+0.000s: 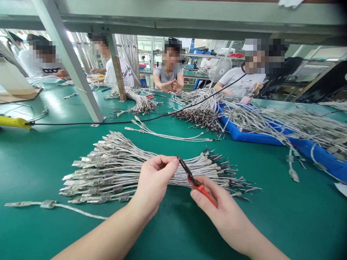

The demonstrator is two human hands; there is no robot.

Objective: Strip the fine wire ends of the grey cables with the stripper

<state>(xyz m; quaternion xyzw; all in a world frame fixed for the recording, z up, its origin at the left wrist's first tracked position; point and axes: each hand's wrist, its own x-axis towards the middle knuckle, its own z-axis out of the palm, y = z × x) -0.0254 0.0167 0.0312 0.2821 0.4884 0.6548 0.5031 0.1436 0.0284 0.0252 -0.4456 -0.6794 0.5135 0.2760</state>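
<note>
My left hand [155,178] is closed in a pinch on the end of a cable, most of which the fingers hide. A white braided cable [78,210] with a clear plug runs from the lower left under my left forearm. My right hand [217,202] is wrapped around red-handled pliers [199,187], whose dark narrow jaws point up and left, their tip touching or almost touching my left fingertips. Behind both hands lies a wide bundle of white cables [119,169], clear plugs to the left and stripped dark wire ends to the right.
A few loose cables [170,136] lie beyond the bundle. Blue trays [244,135] heaped with cables stand at the right, beside a cable pile [200,104]. A metal post [73,65] and black cord [108,122] cross the green table. Several people sit beyond.
</note>
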